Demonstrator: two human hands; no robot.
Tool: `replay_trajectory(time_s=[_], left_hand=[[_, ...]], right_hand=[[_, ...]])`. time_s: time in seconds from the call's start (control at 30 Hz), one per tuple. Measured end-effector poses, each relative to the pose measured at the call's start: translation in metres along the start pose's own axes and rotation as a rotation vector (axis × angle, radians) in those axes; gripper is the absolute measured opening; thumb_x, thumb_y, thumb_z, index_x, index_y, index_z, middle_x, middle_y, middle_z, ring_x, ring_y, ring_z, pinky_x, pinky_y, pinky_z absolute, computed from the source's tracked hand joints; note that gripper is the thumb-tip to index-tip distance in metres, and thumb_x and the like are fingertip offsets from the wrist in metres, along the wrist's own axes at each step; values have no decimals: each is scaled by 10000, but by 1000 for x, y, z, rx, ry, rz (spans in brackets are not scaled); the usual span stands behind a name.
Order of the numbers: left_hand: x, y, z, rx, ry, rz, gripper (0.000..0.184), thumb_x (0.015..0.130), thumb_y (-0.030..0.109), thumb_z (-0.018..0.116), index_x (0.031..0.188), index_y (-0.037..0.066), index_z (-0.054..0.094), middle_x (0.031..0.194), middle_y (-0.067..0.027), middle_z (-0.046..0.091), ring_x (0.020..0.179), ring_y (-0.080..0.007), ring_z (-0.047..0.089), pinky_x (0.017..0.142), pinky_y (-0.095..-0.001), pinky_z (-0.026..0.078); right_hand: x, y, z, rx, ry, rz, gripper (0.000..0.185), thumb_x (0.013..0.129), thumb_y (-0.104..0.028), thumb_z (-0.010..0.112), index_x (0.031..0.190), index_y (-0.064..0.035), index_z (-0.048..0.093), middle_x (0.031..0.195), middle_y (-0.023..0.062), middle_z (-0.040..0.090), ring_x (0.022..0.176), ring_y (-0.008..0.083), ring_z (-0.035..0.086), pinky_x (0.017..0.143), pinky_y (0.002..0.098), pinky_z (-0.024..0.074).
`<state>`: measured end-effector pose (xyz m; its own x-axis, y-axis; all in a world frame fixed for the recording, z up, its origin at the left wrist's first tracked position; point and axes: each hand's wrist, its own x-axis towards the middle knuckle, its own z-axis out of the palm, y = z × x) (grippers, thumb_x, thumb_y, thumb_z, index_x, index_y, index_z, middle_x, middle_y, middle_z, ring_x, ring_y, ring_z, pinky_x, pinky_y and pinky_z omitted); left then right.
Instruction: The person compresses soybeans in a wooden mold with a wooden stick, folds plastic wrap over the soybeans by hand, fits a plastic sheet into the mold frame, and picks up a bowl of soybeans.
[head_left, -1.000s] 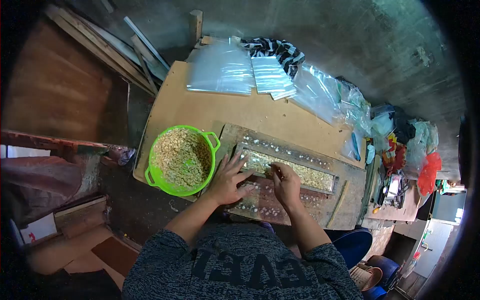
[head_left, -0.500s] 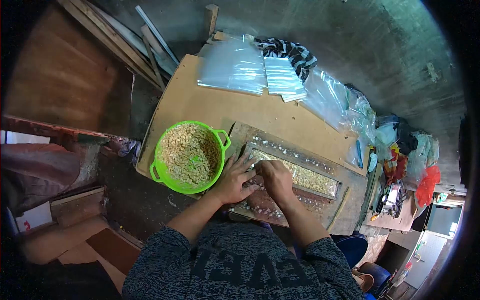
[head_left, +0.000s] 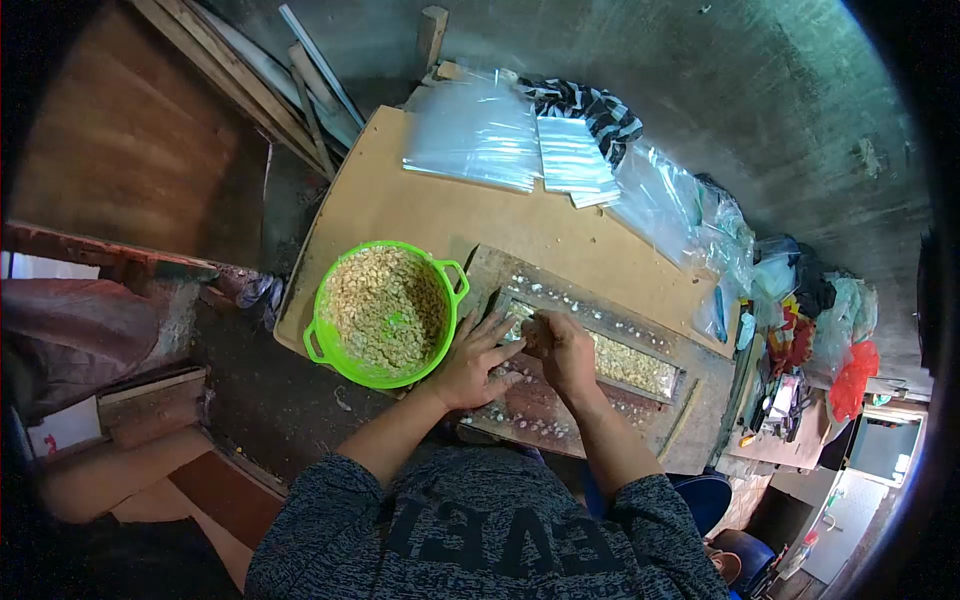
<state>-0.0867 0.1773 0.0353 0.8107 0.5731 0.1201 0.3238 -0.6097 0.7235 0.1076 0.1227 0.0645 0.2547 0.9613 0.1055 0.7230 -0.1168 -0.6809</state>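
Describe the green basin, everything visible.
The green basin is round and bright, plastic-looking, with loop handles on opposite sides of its rim. It sits upright near the left end of the tan table, holding pale, clumpy flakes; some green shows through near the middle. The left hand is right beside it; whether they touch is unclear.

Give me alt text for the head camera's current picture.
A person's left hand and right hand are close together at the left end of a narrow frame holding pale crumbly pieces, set on a wooden board. A green two-handled basin of similar pieces sits to the left; clear plastic sheets lie at the table's far side.
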Motion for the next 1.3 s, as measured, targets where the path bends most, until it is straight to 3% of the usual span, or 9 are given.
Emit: replay_trajectory(time_s=[0.17,0.37,0.63,0.77,1.03,1.1,1.17,1.2,1.3], left_hand=[[-1,-2,2,-16,13,1,503,889,400,687,1307,121,659,1536,-171,445,1471,-415,312,1195,-635,155],[-1,0,1,1,4,-9,526,891,403,685,1333,120,640,1537,-170,444,1472,-408,314,1198,-633,154],[-1,0,-1,8,-6,-9,531,894,393,683,1340,110,631,1533,-177,446,1471,-405,315,1196,-627,171],[-1,-1,0,-4,21,7,483,888,385,687,1249,66,671,1529,-183,448,1470,-407,317,1189,-639,175],[-2,-1,2,-14,49,13,412,875,378,702,1063,12,706,1534,-196,437,1472,-409,313,1179,-653,185],[-2,-2,1,18,15,9,452,875,386,703,1160,36,698,1543,-198,424,1478,-410,303,1177,-656,183],[-4,1,0,4,23,-4,483,875,390,704,1228,61,678,1549,-201,414,1480,-416,296,1178,-655,178],[-4,3,-1,-12,30,-16,523,875,393,706,1296,86,657,1556,-204,404,1482,-422,289,1179,-653,174],[-7,7,-5,4,6,-29,591,873,389,713,1395,134,599,1567,-215,382,1483,-440,276,1179,-652,169]], right_hand=[[8,-1,-2,-155,-163,-56,267,802,-145,746,1056,-89,689,953,145,693,872,359,675,728,446,543],[-2,3,-3,-57,74,-100,267,803,-121,740,1063,-90,693,927,151,695,844,354,678,718,427,549],[-10,-2,-1,-44,-26,2,232,819,-130,732,1046,-96,702,913,152,696,853,348,683,703,427,547],[-6,-12,-7,-116,-104,-60,121,888,-113,656,991,-67,701,880,144,694,829,357,676,712,439,543],[-4,-9,-4,-194,-152,-216,146,864,-95,629,994,-83,695,883,135,692,827,338,676,690,413,548],[-5,-12,-8,-176,-143,-204,153,868,-82,638,1009,-83,697,900,136,697,831,341,678,692,408,551],[-12,-12,-12,-83,72,-168,162,890,-55,671,1047,-80,705,912,150,703,820,332,691,703,383,557],[-17,-7,-15,-82,75,-168,162,890,-55,671,1047,-80,705,912,150,703,820,332,691,703,383,557],[-33,14,-28,0,137,47,167,911,-56,699,1078,-60,707,937,161,715,803,292,709,723,353,560]])
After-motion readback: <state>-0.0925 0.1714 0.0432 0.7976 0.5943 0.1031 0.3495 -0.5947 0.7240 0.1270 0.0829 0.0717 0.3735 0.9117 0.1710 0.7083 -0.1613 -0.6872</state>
